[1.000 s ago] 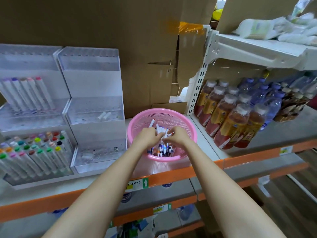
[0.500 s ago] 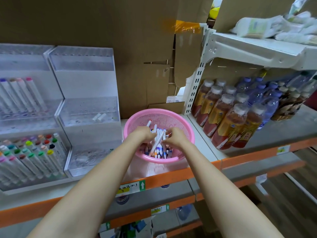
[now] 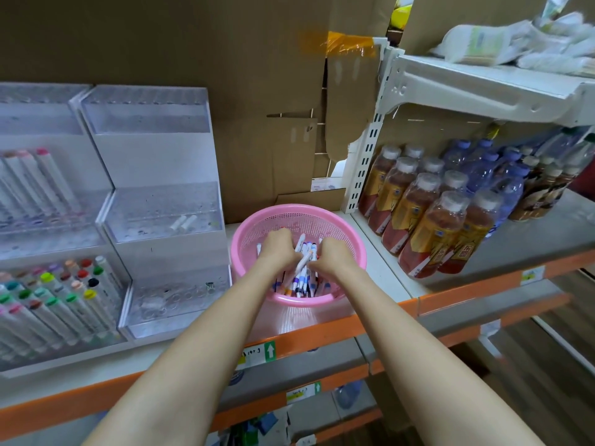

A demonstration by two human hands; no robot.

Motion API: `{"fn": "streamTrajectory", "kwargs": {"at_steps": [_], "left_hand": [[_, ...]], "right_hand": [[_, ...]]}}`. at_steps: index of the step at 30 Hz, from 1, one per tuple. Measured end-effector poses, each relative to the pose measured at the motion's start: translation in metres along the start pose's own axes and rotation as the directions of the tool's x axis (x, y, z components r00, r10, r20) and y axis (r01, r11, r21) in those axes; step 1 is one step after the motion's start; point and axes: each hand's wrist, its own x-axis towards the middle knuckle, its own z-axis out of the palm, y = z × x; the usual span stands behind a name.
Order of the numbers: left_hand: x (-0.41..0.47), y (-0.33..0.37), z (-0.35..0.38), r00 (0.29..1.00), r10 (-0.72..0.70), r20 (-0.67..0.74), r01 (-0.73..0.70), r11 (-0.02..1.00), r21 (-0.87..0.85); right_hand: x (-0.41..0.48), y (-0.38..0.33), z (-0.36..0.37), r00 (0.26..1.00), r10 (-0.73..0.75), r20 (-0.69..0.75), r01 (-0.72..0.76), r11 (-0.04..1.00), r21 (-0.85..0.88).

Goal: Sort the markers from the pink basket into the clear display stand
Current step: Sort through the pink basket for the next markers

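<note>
Left hand [image 3: 278, 249], right hand [image 3: 335, 257] bunched markers [image 3: 304, 254]

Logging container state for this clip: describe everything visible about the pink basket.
The basket is round, pink plastic with perforated mesh walls and a solid rim. It stands upright on the white shelf, right of the clear stand, left of bottles. Inside lie heaped markers; the left hand and right hand reach in, gripping some.
</note>
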Motion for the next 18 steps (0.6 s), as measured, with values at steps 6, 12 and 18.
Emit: {"fn": "streamTrajectory", "kwargs": {"at_steps": [6, 12, 18], "left_hand": [[-0.002, -0.008, -0.009, 0.999, -0.027, 0.041, 0.035, 0.978, -0.206], [-0.01, -0.013, -0.027, 0.99, 0.104, -0.095, -0.131, 0.927, -0.352], [-0.034, -0.007, -0.055, 0.904, 0.256, -0.343, -0.357, 0.894, -0.272]], "right_hand": [[0.0, -0.009, -0.002, 0.997, 0.061, 0.045, -0.063, 0.996, 0.062], [-0.002, -0.011, -0.005, 0.997, 0.071, -0.03, -0.061, 0.965, 0.255], [-0.018, -0.027, -0.022, 0.954, -0.135, -0.267, 0.25, 0.849, 0.466]]}}
